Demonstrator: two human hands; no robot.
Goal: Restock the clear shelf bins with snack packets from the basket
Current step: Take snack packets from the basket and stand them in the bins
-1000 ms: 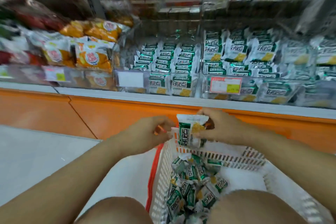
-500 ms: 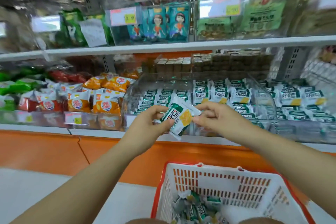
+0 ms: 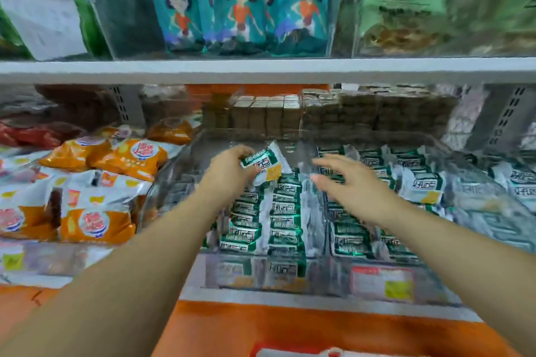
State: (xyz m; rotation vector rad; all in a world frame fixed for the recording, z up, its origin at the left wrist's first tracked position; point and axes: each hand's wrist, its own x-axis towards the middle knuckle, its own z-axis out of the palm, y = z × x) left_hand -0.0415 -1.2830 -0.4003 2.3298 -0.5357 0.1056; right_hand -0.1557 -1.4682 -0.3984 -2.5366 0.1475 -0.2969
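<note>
Left hand pinches a green-and-white snack packet above the packet rows in the clear bin below it. Right hand just beside, fingers spread, holding nothing.

Green-white snack packet tilted above clear bin, rows inside

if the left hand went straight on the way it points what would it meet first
Probably the clear bin's back wall: the left hand, holding a packet, points over the green rows. Depth is unclear.
</note>
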